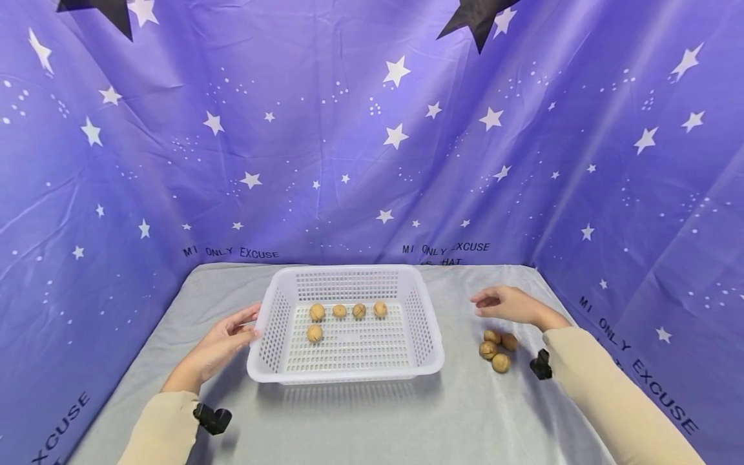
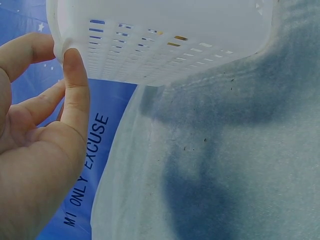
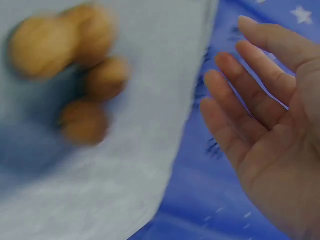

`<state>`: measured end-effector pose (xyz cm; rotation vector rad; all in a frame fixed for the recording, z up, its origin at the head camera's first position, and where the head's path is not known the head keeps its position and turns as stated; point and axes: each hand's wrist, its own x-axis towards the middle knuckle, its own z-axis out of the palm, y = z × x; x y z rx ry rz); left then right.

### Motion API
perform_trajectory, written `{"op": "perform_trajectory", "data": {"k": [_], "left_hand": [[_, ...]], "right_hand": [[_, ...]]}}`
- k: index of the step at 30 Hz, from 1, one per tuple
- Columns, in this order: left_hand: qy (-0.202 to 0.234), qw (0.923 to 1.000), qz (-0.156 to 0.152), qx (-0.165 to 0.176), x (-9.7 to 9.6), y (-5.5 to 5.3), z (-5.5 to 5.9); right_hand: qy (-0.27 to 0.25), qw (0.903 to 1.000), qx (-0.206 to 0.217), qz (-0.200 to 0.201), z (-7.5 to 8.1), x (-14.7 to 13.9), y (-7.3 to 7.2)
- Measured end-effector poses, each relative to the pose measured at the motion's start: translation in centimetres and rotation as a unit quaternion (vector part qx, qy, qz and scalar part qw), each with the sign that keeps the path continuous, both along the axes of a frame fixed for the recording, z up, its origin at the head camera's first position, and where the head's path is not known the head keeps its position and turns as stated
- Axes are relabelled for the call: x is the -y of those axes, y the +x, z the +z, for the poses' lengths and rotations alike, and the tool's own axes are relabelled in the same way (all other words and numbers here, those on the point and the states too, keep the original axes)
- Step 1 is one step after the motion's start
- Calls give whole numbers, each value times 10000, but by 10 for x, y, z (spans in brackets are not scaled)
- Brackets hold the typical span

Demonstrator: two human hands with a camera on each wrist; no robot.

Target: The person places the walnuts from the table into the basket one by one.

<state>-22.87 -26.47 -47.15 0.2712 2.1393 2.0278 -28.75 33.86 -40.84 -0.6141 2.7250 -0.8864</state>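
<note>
A white basket (image 1: 349, 376) sits at the middle of a grey table (image 1: 360, 426), its long side toward the person, as I follow the scene by camera from a distance. The left hand (image 1: 215, 347) is clamped on the basket's left rim, thumb and forefinger at the lip — a light hold, I judge, meant to keep a thin, airy basket from sliding. The fingers stay outside the wall, which leaves the inside free.

Five walnuts (image 1: 359, 311) rest on the slotted floor inside: four in a row toward the far wall, the fifth just in front of the row's left end. The slots and raised walls, I reckon, keep such round things from rolling away.

Four loose walnuts (image 1: 501, 363) huddle on the bare cloth to the basket's right, well apart from it and on the right hand's own side, presumably for a short reach. The right hand (image 1: 514, 305) hangs just beyond them, thumb and fingers apart, gently bent, holding nothing — a shape that, to my eye, suits something small and round. My right wrist view shows the same cluster blurred, clear of the fingertips. Behind, a starry purple backdrop (image 1: 349, 129) walls in the table.
</note>
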Motion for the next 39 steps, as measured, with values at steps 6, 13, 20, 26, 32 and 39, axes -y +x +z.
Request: {"op": "perform_trajectory", "data": {"k": [6, 13, 20, 26, 32, 39], "left_hand": [[37, 10000, -48, -14, -1, 0, -1], [30, 10000, -34, -21, -1, 0, 0], [5, 10000, 5, -12, -1, -1, -1], [23, 10000, 7, 10, -1, -1, 0], [37, 10000, -22, 13, -1, -2, 1], [32, 10000, -38, -2, 0, -1, 1]], "right_hand": [[-71, 9992, 210, -326, -26, -35, 14], [-139, 9975, 575, -394, -47, -60, 27], [-186, 9978, 512, -385, -57, -70, 30], [-125, 9979, 537, -347, -48, -69, 27], [-281, 9982, 428, -303, -29, -61, 20], [-249, 9995, 35, -174, 1, -43, 7]]}}
